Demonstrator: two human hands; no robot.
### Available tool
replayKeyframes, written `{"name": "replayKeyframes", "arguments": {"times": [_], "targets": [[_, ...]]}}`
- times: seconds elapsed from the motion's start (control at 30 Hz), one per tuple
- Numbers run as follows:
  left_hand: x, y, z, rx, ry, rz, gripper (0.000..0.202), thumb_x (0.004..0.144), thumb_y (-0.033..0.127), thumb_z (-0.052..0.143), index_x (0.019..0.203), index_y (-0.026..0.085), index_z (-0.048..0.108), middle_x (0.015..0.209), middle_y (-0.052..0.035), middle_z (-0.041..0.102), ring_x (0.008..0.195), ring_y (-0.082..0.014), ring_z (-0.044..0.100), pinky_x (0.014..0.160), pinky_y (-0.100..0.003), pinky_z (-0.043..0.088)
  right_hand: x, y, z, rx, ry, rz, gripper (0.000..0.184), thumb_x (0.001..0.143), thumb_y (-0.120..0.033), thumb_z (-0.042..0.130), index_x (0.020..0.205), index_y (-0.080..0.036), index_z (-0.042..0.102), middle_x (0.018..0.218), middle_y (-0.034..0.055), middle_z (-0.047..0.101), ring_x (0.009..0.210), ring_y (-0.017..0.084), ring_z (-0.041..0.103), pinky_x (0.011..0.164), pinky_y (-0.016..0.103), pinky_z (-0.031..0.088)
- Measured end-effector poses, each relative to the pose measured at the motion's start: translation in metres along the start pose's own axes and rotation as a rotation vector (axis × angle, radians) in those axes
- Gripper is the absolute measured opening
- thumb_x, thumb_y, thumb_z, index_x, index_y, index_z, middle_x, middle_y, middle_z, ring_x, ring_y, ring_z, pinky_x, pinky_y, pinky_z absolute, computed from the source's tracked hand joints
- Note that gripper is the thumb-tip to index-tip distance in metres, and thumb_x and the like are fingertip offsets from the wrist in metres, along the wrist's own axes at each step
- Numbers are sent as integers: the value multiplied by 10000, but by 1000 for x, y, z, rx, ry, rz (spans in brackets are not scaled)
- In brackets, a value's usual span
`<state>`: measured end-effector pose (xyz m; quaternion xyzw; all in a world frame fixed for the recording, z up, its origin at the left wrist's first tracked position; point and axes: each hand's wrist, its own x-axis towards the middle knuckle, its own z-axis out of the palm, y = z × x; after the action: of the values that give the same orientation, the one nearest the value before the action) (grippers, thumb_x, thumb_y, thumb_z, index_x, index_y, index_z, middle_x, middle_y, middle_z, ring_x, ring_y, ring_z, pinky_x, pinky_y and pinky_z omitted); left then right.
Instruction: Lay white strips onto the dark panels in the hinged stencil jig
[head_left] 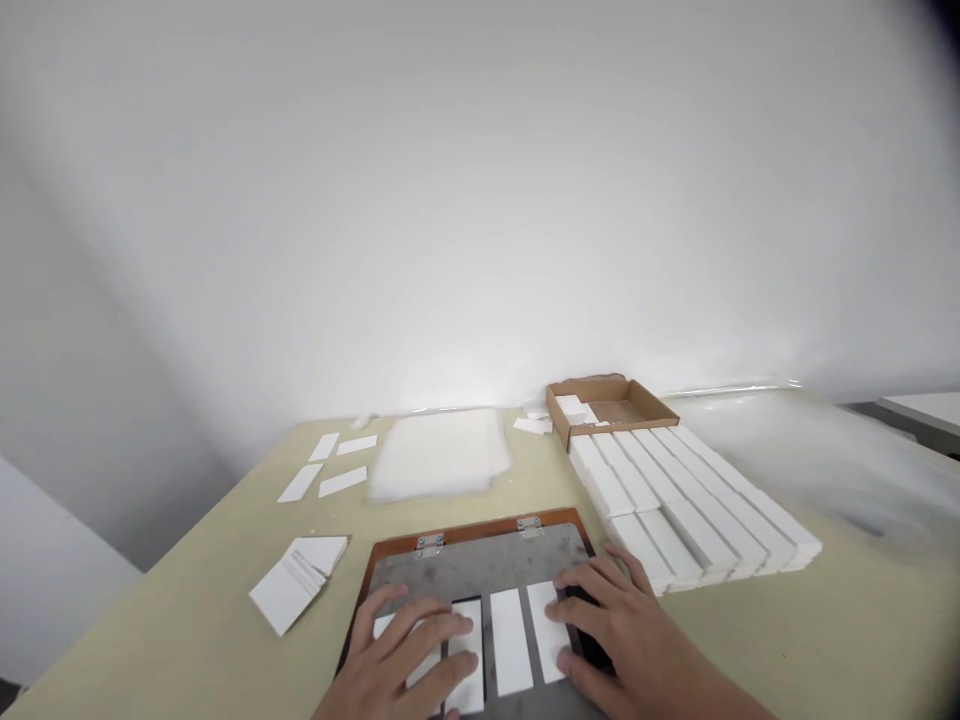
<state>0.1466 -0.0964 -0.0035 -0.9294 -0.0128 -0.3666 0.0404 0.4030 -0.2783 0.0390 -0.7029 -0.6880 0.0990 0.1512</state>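
Note:
A grey metal plate (pixel 480 572), hinged to a brown base (pixel 390 547), lies at the front of the table with white cards in a row on it. My left hand (pixel 397 660) rests fingers apart over two left cards, its fingertips on a white card (pixel 468 690). Between my hands a white card (pixel 511 640) lies uncovered. My right hand (pixel 622 625) touches the rightmost white card (pixel 549 630) with its fingertips and thumb, fingers spread. Part of the plate's right side is hidden by this hand.
Stacked white cards (pixel 697 510) fill the right side, by an open cardboard box (pixel 615 402) holding a few cards. Translucent sheets (pixel 439 455) lie at the back. Loose cards (pixel 343 482) and a small card pile (pixel 296 585) are left. Clear plastic film (pixel 825 460) covers the far right.

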Motion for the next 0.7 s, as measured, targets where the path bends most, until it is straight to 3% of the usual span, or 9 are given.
{"name": "replayKeyframes", "arguments": {"times": [0.2,0.4,0.6,0.7], "targets": [[-4,2,4,-50,78,43,195,861,129,551,939,265,668,899,-5,755,909,-214,693,1193,-504,326,-1,5,9,-40,118,-155,191,918,-220,666,1070,-291,758,1221,38,724,1179,278,645,1158,578,384],[3,6,-5,-96,-17,21,222,824,107,578,969,262,645,881,2,728,891,-216,684,1094,-465,384,-2,1,8,9,105,-162,121,984,-234,646,983,-292,752,1109,8,737,1122,247,643,1170,538,364],[19,13,-38,-26,-373,-51,590,777,92,564,1329,300,599,1273,-61,710,1167,-298,655,1106,-525,392,-4,4,12,19,160,-194,137,982,-218,630,1010,-287,745,1131,46,683,1127,270,611,1149,587,372],[20,13,-40,-31,-417,-70,617,788,125,585,1376,311,568,1362,-61,680,1205,-315,640,1098,-532,395,-6,5,15,48,243,-236,225,955,-159,607,1132,-254,708,1191,91,652,1137,291,580,1089,583,418]]}}
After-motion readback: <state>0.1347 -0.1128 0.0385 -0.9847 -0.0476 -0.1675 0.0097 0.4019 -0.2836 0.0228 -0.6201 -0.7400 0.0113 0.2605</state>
